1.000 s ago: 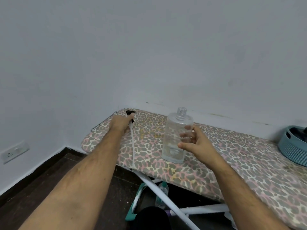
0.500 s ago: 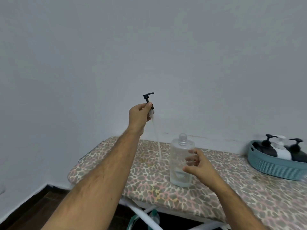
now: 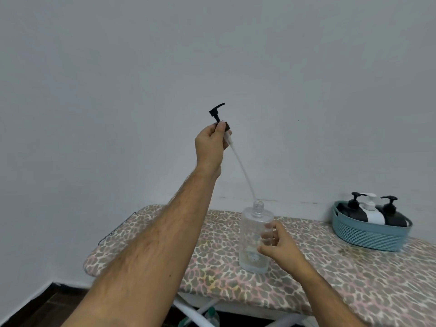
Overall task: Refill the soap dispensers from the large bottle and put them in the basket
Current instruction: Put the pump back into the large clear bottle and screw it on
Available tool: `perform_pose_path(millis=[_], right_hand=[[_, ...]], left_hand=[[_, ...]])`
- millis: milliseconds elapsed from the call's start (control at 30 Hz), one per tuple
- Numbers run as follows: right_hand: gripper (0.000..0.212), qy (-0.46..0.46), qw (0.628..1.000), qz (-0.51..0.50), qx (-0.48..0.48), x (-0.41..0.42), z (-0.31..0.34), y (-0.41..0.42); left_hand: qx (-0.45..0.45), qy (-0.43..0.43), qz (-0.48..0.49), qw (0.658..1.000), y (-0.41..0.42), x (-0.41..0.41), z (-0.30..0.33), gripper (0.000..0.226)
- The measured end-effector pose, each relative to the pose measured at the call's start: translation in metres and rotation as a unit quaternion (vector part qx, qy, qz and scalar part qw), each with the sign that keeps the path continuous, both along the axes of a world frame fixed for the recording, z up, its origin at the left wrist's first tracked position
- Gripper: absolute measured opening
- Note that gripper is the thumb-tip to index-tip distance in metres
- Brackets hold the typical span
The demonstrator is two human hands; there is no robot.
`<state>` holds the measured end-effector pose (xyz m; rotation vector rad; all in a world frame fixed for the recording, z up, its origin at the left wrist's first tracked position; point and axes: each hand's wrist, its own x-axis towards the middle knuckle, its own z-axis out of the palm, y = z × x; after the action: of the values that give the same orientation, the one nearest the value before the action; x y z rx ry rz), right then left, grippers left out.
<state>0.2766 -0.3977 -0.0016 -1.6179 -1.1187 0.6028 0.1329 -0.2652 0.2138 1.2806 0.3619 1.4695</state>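
A clear plastic dispenser bottle (image 3: pixel 254 234) stands upright and uncapped on the leopard-print ironing board (image 3: pixel 330 274), with a little liquid at its bottom. My right hand (image 3: pixel 280 249) holds it around the middle. My left hand (image 3: pixel 211 143) is raised high and grips a black pump head (image 3: pixel 218 114). Its long white tube (image 3: pixel 243 173) slants down, and the tip sits just above the bottle's open neck. A teal basket (image 3: pixel 368 234) at the right holds two black dispensers (image 3: pixel 354 207) (image 3: pixel 391 214) and a white one (image 3: pixel 372 212).
A plain wall runs close behind the board. The board's left end narrows to a wire rest (image 3: pixel 116 228). Below the board are white legs (image 3: pixel 195 315), a small bottle (image 3: pixel 211 315) on the dark floor, and something teal.
My left hand lifted the pump from the board's left end up into the air, then swung its tube tip over the bottle's neck. My right hand stayed on the bottle.
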Motion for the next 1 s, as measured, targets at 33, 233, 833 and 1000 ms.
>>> perform_pose_path(millis=[33,233,833,1000], right_hand=[[0.051,0.002,1.0,0.001,-0.002,0.001,-0.001,0.0],[0.056,0.004,1.0,0.0,-0.009,0.002,-0.003,0.001],[0.076,0.007,1.0,-0.002,0.008,0.002,0.002,0.008],[0.082,0.004,0.998,-0.028,0.057,-0.003,0.016,0.018]], left_hand=[[-0.003,-0.002,-0.004,1.0,-0.002,0.003,-0.001,0.021],[-0.014,0.01,-0.023,1.0,-0.009,0.017,-0.013,0.02],[0.013,0.195,-0.084,0.977,-0.025,0.04,-0.119,0.016],[0.029,0.21,-0.09,0.973,-0.026,0.041,-0.117,0.024]])
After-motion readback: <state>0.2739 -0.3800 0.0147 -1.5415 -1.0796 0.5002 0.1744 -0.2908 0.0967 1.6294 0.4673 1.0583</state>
